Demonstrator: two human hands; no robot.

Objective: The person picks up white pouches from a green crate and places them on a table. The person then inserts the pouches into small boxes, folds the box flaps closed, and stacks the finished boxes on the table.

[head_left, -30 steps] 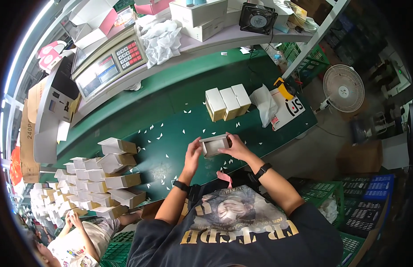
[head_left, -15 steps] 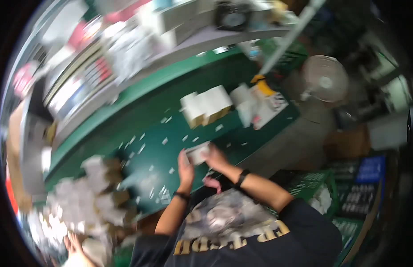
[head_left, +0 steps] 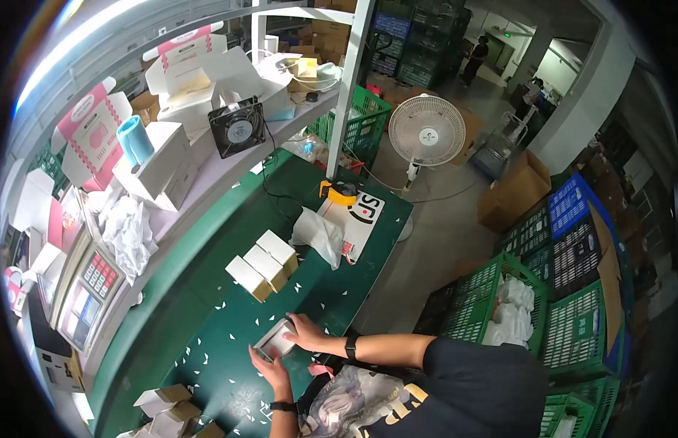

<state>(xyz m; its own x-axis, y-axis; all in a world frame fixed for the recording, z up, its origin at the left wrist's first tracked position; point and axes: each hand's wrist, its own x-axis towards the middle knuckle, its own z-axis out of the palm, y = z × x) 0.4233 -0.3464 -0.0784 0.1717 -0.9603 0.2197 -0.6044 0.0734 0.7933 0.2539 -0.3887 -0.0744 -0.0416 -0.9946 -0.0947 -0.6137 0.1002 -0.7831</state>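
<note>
Low over the green tabletop, a small white box (head_left: 276, 340) lies between my two hands, tilted and with a greyish face showing. My right hand (head_left: 307, 334) grips its right side, fingers along the edge. At the near left edge my left hand (head_left: 270, 369) supports it, with thumb and fingers spread around the corner. Ahead of the hands, three small white boxes with tan sides (head_left: 263, 266) stand in a tight row. Small white paper scraps (head_left: 234, 379) are scattered over the green table (head_left: 215, 321).
More small boxes (head_left: 167, 412) gather at the near left. Beyond the row lie a white plastic bag (head_left: 318, 235) and a yellow tape dispenser (head_left: 340, 193). A shelf carries a small black fan (head_left: 238, 130) and a scale (head_left: 90, 296). Green crates (head_left: 466, 303) stand right.
My view has swung toward the right, bringing the floor fan and crates further in. Both hands still hold the small box over the table.
</note>
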